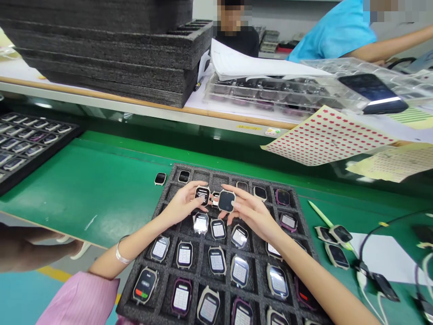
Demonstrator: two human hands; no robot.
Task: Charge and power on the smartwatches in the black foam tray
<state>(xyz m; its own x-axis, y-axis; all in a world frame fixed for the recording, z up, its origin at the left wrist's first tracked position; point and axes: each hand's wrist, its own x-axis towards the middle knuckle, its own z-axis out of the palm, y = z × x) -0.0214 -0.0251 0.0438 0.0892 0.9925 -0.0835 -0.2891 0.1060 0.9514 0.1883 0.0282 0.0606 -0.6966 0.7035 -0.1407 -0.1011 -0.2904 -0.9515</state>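
My left hand (186, 201) is closed on a smartwatch case (202, 195) without a strap, its screen lit with text. Close beside it, my right hand (252, 208) grips another smartwatch case (226, 201) by its edges, and that screen is dark. Both hands are above a black foam tray (203, 246) divided into compartments. Many of these hold watch cases, such as one with a lit white screen (217, 260) and one with a purple frame (181, 296). A further watch (215, 199) shows partly between my hands.
A loose watch (160, 179) lies left of the tray; several more (336, 255) lie right, near a pen (320, 213) and cables (363, 253). Another filled tray (37, 140) is at far left. Stacked foam trays (111, 67), plastic trays (264, 92) and a phone (372, 92) occupy the shelf. Two people are beyond.
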